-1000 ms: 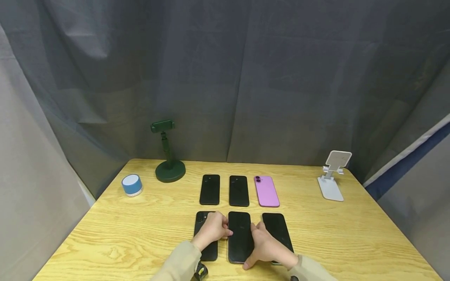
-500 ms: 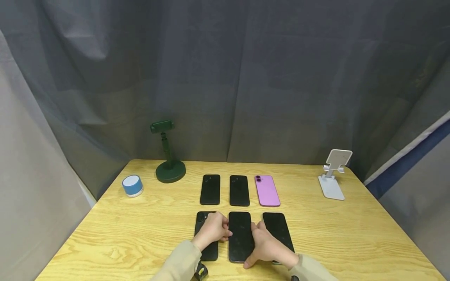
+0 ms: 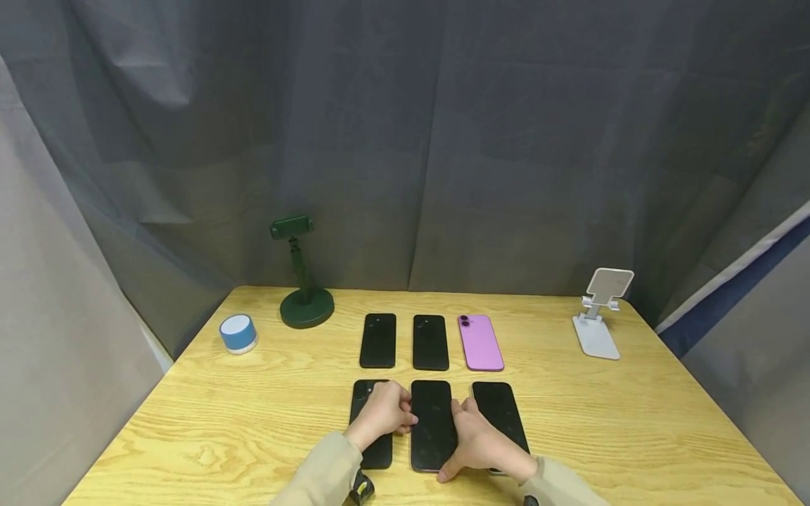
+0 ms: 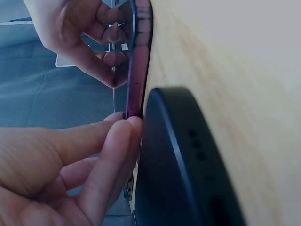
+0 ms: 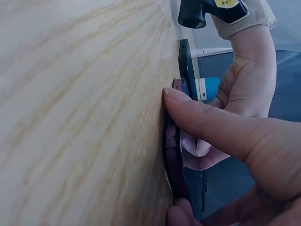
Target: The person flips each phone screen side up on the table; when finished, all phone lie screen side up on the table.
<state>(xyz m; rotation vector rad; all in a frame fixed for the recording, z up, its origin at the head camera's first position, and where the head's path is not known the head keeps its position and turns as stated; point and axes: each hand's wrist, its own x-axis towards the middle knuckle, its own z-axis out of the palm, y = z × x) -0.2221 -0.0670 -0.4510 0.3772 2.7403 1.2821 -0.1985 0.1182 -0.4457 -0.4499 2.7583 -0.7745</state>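
Observation:
In the head view, a phone (image 3: 433, 425) with a dark screen lies face up in the middle of the front row. The left hand (image 3: 380, 416) reaches over a black phone (image 3: 377, 455) and pinches the middle phone's left edge. Its reddish side (image 4: 136, 84) shows in the left wrist view, right at the fingertips. From the other side the right hand (image 3: 477, 441) grips it, thumb at the near right corner and fingers on the right edge. Another dark-screened phone (image 3: 500, 411) lies partly behind the right hand.
Behind are two black phones (image 3: 378, 341) (image 3: 430, 343) and a pink phone (image 3: 481, 343) in a row. A green phone stand (image 3: 306, 308) and a blue-and-white cylinder (image 3: 238, 334) stand at the left, a white folding stand (image 3: 595, 339) at the right. A grey curtain (image 3: 418, 140) hangs behind the table.

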